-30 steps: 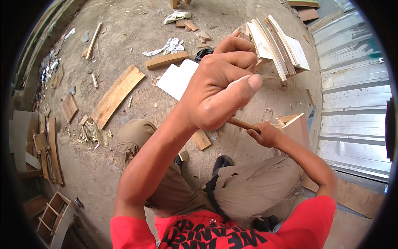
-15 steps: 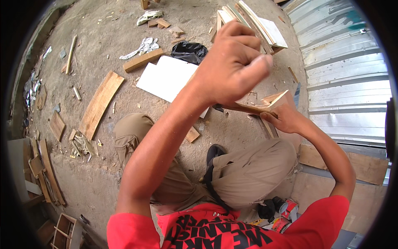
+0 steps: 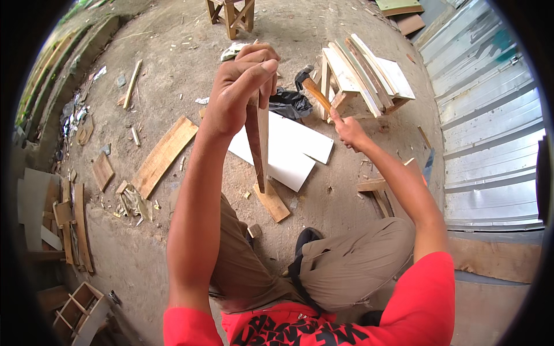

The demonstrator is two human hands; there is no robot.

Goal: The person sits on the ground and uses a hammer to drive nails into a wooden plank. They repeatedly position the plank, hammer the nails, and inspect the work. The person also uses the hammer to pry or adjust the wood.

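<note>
The thin wooden strip (image 3: 258, 141) stands nearly upright, its lower end resting on a small wood block (image 3: 272, 201) on the dirt floor (image 3: 173, 75). The left hand (image 3: 239, 92) is closed around the top of the strip and keeps it steady. The right hand (image 3: 348, 130) grips the handle of a hammer (image 3: 311, 89), raised well apart from the strip. I judge the work is in its middle: the strip is positioned, the blow not yet given. White boards (image 3: 288, 150) lie behind.
</note>
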